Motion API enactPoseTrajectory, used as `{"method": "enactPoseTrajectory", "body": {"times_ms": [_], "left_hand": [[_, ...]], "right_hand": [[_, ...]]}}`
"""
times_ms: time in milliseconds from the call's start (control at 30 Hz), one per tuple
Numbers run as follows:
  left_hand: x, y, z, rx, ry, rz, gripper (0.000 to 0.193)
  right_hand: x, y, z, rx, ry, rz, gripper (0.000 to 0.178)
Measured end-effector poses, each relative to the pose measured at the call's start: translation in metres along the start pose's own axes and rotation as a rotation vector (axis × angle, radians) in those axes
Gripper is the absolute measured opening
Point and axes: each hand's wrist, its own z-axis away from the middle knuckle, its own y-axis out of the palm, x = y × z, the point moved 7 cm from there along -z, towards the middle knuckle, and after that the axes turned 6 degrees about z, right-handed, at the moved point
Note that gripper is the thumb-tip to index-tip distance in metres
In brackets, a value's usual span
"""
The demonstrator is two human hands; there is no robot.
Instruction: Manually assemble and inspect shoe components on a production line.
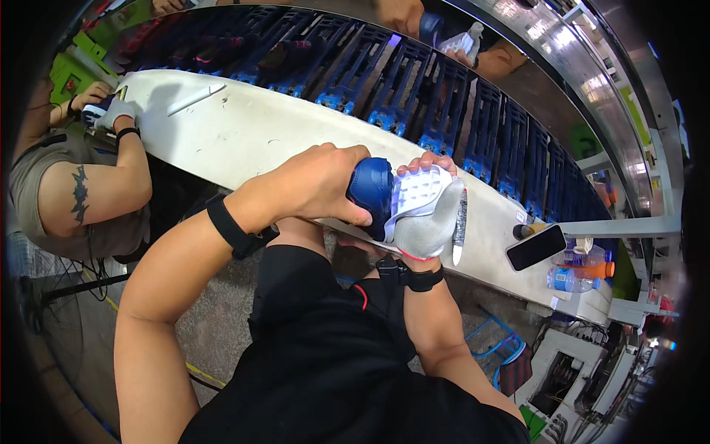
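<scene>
My bare left hand (322,181) is closed round a dark blue shoe upper (371,185), thumb on the near side and fingers over its far side. Against the upper sits a white sole (416,191) with a grid of raised blocks facing up. My right hand (429,229), in a light grey glove with bare fingertips, wraps round the sole from the right. Sole and upper touch along one side; whether they are joined, I cannot tell. Both pieces are held above the near edge of a white worktop (259,122).
Beyond the worktop runs a row of blue racks (347,92), some bearing dark shoes. At right lie a pen-like tool (460,229), a black phone (536,248) and plastic bottles (573,280). To the left, a co-worker (96,177) handles a shoe; a white strip (196,99) lies nearby.
</scene>
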Motion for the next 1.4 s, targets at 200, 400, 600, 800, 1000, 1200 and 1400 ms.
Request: {"method": "enactPoseTrajectory", "body": {"times_ms": [200,400,600,800,1000,1200,1400], "left_hand": [[-0.003,-0.001,-0.01,0.003,-0.007,-0.005,0.074],[-0.053,0.021,-0.017,0.03,0.165,-0.24,0.058],[-0.094,0.042,-0.013,0.164,0.411,-0.335,0.056],[-0.097,0.056,-0.002,0.118,0.549,-0.45,0.053],[-0.098,0.012,0.039,0.154,0.382,-0.509,0.081],[-0.075,0.028,0.091,0.118,0.164,-0.11,0.093],[-0.057,0.021,0.106,-0.133,0.201,0.025,0.082]], "right_hand": [[0.001,0.009,0.0,0.145,0.057,0.349,0.038],[0.036,0.007,0.011,0.152,0.003,0.695,0.048],[0.062,-0.003,0.037,0.086,0.1,0.625,0.076],[0.077,0.014,0.051,0.152,0.135,0.944,0.112],[0.081,0.028,0.096,0.477,0.129,1.129,0.134],[0.044,-0.032,0.11,0.157,0.123,1.206,0.071],[0.042,-0.013,0.097,0.296,-0.089,1.272,0.072]]}}
